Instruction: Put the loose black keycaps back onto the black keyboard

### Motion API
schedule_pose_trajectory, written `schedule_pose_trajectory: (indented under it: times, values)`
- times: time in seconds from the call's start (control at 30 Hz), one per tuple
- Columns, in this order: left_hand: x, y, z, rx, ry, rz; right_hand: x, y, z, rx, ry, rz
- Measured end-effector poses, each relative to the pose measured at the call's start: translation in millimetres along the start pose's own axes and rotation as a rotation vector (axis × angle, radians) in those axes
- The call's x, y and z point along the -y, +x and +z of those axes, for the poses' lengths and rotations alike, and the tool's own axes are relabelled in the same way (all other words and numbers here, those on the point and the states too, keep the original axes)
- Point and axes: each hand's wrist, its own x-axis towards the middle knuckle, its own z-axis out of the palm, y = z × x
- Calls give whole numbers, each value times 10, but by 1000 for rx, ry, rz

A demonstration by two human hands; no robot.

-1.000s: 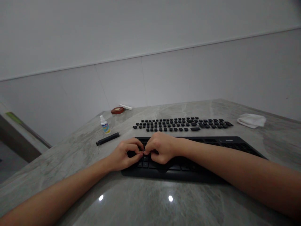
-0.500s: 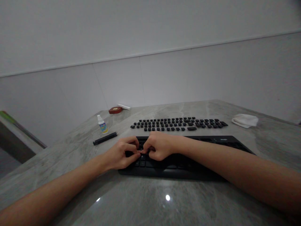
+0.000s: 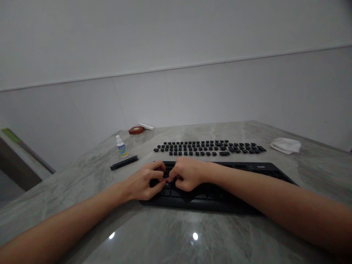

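A black keyboard (image 3: 181, 202) lies on the grey marbled table, partly hidden under my hands and right forearm. Over its left end my left hand (image 3: 147, 181) has thumb and fingers pinched together at the keys. My right hand (image 3: 188, 174) meets it there, fingers curled and tips pressed down at the same spot. Whatever lies between the fingertips is too small and hidden to make out. Just behind the keyboard, loose black keycaps (image 3: 194, 148) are laid out in rows, with a longer keycap (image 3: 224, 153) near the front.
Left of the keyboard lie a long black bar (image 3: 124, 162) and a small white spray bottle (image 3: 121, 146). A reddish-brown case (image 3: 136, 130) and a white strip (image 3: 146, 126) rest by the wall. A folded white cloth (image 3: 286, 145) is at the right on the table (image 3: 154, 238).
The whole view has shifted slightly, so things appear a little lower. Both hands stay at the keyboard's left end, with only small finger movement.
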Motion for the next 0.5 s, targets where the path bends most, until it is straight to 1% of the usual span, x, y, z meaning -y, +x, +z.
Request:
schedule_pose_trajectory:
  times: [0.1, 0.2, 0.27, 0.3, 0.37, 0.43, 0.5]
  values:
    - [68, -48, 41, -77, -49, 24, -44, -9, 82, -85, -24, -26]
    - [137, -107, 73, -142, -59, -5, -57, -3, 131, -226, -38, 47]
    - [169, -129, 88, -192, -34, -37, -49, 8, 140, -279, -42, 80]
    - [178, -133, 93, -210, -23, -47, -44, 13, 142, -268, -36, 68]
    - [182, -129, 95, -216, -21, -44, -44, 21, 150, -198, -6, 18]
    - [170, -116, 82, -204, -41, -10, -64, 27, 163, -150, 29, 2]
    - [147, -102, 54, -173, -62, 69, -109, 34, 168, -185, 35, 57]
